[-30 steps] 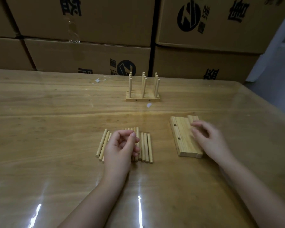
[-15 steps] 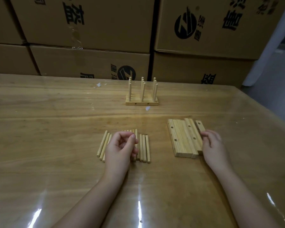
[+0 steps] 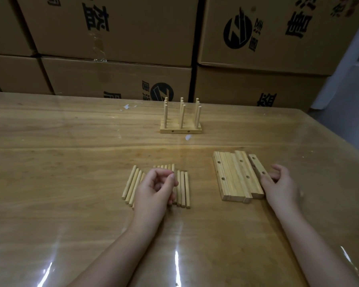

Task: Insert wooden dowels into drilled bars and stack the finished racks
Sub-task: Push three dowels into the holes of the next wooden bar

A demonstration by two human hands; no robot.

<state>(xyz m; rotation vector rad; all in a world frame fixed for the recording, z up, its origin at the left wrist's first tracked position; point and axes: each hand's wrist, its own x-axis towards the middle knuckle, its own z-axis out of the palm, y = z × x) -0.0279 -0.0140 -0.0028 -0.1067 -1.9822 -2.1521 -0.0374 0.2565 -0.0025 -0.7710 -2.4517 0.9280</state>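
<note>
Several loose wooden dowels [image 3: 183, 188] lie side by side on the table [image 3: 66, 141]. My left hand [image 3: 154, 190] hovers over their middle with fingers loosely curled, and nothing shows in it. To the right lies a row of drilled bars [image 3: 231, 177]. One single drilled bar [image 3: 257, 167] lies slanted, a little apart at the row's right edge. My right hand [image 3: 282, 183] pinches its near end between thumb and fingers. Finished racks [image 3: 180, 128] with upright dowels stand together farther back.
Stacked cardboard boxes [image 3: 116, 77] wall off the table's far side. The table's right edge [image 3: 340, 141] runs diagonally beside my right arm. A glossy film covers the tabletop, and small white scraps [image 3: 188, 137] lie near the racks.
My right hand slid off the top of the bars to their right side and drew one bar away from the row. My left hand stayed over the dowels.
</note>
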